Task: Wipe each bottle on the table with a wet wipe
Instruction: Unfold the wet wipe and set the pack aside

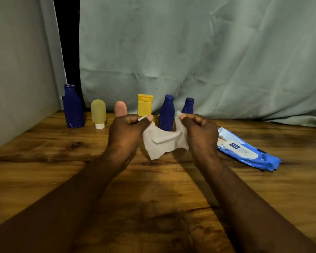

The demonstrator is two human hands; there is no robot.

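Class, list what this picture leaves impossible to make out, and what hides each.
Head view.
- Base of pink bottle: behind left hand.
- Base of small blue bottle: behind right hand.
- Base of middle blue bottle: behind wipe.
- Print on pack: too small and blurred.

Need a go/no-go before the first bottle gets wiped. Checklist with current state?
1. Holding the wet wipe: ok. The left hand and right hand each pinch an upper corner.
2. Wipe spread flat: not ok. It sags, creased, between the hands.
3. Hand free for a bottle: not ok. Both hold the wipe.
4. Bottles upright: ok for the tall blue bottle, yellow-green tube, yellow tube and middle blue bottle. Cannot tell for the pink tube and small blue bottle: the hands hide their bases.
5. Wipes pack flap closed: cannot tell.
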